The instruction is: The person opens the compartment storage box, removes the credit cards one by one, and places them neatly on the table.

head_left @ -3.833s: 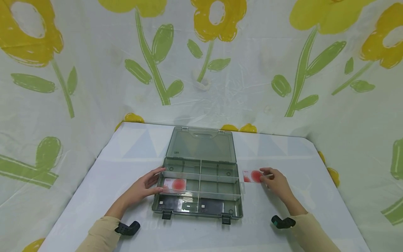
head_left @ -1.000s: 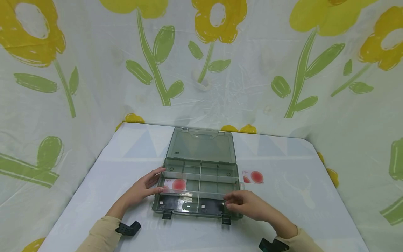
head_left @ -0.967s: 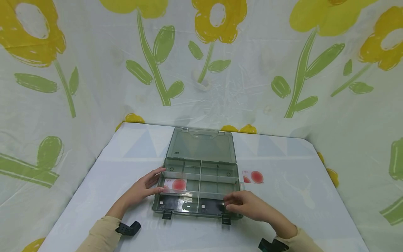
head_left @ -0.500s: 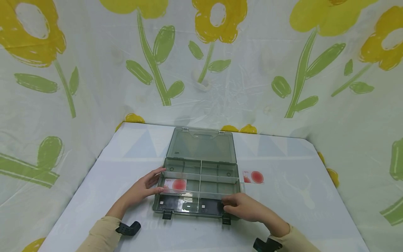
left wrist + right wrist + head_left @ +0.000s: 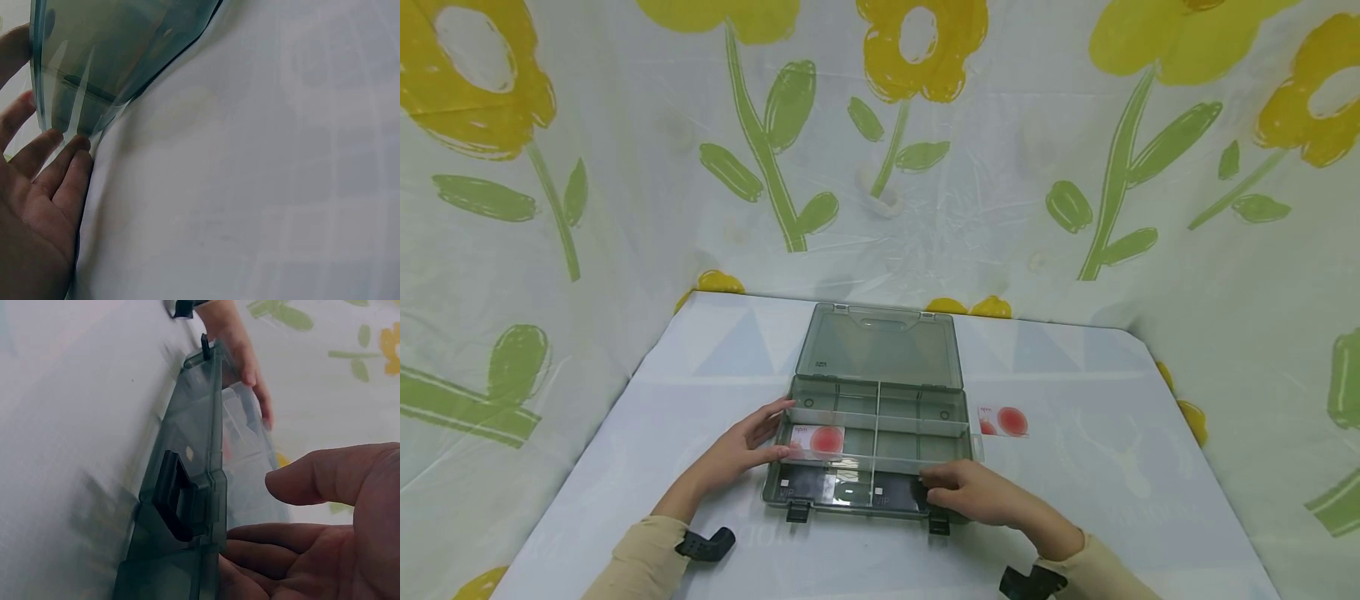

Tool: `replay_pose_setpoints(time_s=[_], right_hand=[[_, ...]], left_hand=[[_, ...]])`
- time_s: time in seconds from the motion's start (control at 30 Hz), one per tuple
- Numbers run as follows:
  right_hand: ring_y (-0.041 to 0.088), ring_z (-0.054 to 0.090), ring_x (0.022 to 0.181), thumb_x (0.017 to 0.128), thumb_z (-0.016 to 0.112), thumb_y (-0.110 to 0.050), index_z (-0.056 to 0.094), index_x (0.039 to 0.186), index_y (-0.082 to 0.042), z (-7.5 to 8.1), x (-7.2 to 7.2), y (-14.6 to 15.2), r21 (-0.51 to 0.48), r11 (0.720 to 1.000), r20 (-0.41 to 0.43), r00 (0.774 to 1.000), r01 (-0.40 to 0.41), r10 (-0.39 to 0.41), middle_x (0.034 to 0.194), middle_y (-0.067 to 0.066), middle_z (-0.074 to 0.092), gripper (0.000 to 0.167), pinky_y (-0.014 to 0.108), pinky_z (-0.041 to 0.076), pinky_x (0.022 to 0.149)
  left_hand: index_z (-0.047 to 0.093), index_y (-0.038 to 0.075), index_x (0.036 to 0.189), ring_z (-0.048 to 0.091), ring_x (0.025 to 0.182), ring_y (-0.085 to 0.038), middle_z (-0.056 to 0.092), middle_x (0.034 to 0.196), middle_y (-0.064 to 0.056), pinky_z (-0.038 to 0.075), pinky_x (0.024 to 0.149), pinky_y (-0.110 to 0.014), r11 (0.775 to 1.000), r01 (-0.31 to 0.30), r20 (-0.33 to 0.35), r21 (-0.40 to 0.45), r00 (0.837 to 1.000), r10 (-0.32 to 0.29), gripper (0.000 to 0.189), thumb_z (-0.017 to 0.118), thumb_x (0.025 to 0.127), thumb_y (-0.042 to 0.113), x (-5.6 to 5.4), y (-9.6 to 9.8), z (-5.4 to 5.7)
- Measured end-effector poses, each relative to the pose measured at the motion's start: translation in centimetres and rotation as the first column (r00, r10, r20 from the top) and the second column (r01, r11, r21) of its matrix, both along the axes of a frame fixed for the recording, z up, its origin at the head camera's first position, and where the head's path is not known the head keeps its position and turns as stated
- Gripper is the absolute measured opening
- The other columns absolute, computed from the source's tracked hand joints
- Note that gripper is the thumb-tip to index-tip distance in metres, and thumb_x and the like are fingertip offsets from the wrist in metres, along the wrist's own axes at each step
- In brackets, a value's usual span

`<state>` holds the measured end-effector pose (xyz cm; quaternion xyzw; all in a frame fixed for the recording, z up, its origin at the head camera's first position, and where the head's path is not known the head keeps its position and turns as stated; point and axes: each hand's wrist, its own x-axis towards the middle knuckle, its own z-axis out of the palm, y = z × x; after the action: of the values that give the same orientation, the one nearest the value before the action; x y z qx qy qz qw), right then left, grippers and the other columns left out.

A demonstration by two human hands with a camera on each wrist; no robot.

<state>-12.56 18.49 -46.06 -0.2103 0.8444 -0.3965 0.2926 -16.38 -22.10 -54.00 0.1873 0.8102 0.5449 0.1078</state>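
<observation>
A translucent grey-green compartment box point(image 5: 882, 505) lies on the table with its lid folded back. My left hand point(image 5: 737, 446) rests against the box's left wall, thumb and fingers spread along it; the left wrist view shows its fingertips touching the plastic. My right hand point(image 5: 981, 493) reaches into the front right compartment, fingers at the right end of a black VIP card point(image 5: 897, 493). In the right wrist view its thumb stands apart from the fingers; the card is hidden there. Another black card point(image 5: 805, 483) lies front left. A white card with a red circle point(image 5: 817, 440) lies middle left.
A second white card with a red circle point(image 5: 1003, 422) lies on the white table point(image 5: 1120, 500), right of the box. The lid point(image 5: 880, 342) lies behind. Two dark latches point(image 5: 938, 523) stick out in front. A flowered curtain point(image 5: 985, 167) surrounds the table.
My right hand has left the white card on the table, moved to the front right compartment, then shifted slightly left. The black card there has slid a little left. My left hand has stayed put.
</observation>
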Motion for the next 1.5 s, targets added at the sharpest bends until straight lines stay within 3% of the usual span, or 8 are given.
replay_pose_setpoints(time_s=[0.53, 1.23, 1.33, 1.5], right_hand=[[0.039, 0.059, 0.124, 0.099, 0.060, -0.018, 0.055, 0.137, 0.013, 0.1, 0.1, 0.4, -0.041, 0.996, 0.162, 0.984, 0.076, -0.069, 0.136, 0.026, 0.060, 0.049, 0.060, 0.053, 0.099], [0.036, 0.065, 0.118, 0.099, 0.056, -0.013, 0.051, 0.138, 0.017, -0.3, 0.8, 1.2, -0.193, 0.965, 0.229, 0.965, 0.176, -0.130, 0.137, 0.030, 0.058, 0.049, 0.053, 0.053, 0.102], [0.033, 0.065, 0.118, 0.100, 0.056, -0.014, 0.051, 0.138, 0.017, -0.2, 0.9, 1.2, -0.201, 0.963, 0.223, 0.966, 0.179, -0.133, 0.136, 0.030, 0.058, 0.050, 0.050, 0.054, 0.102], [0.034, 0.064, 0.121, 0.103, 0.056, -0.018, 0.051, 0.140, 0.015, 0.3, 0.9, 1.4, -0.212, 0.961, 0.215, 0.968, 0.176, -0.130, 0.140, 0.028, 0.057, 0.050, 0.048, 0.054, 0.103]], left_hand=[[0.038, 0.018, 0.157, 0.029, 0.148, -0.044, 0.023, 0.166, -0.018, 0.029, 0.119, -0.049, 1.000, -0.009, 0.010, -0.014, 1.000, 0.009, 0.075, 0.077, 0.093, 0.026, 0.0, 0.0, 0.0], [0.039, 0.017, 0.157, 0.029, 0.148, -0.045, 0.022, 0.166, -0.019, 0.028, 0.118, -0.049, 1.000, -0.001, 0.012, -0.003, 1.000, 0.001, 0.074, 0.076, 0.094, 0.023, 0.2, 0.0, 0.1], [0.038, 0.018, 0.157, 0.030, 0.148, -0.044, 0.022, 0.167, -0.018, 0.030, 0.119, -0.043, 1.000, -0.002, 0.022, -0.004, 1.000, 0.002, 0.074, 0.076, 0.093, 0.024, 0.2, 0.0, 0.2], [0.038, 0.021, 0.158, 0.030, 0.148, -0.042, 0.022, 0.167, -0.015, 0.030, 0.115, -0.015, 1.000, -0.006, 0.036, 0.002, 0.999, 0.006, 0.076, 0.077, 0.093, 0.026, 0.2, -0.1, 0.2]])
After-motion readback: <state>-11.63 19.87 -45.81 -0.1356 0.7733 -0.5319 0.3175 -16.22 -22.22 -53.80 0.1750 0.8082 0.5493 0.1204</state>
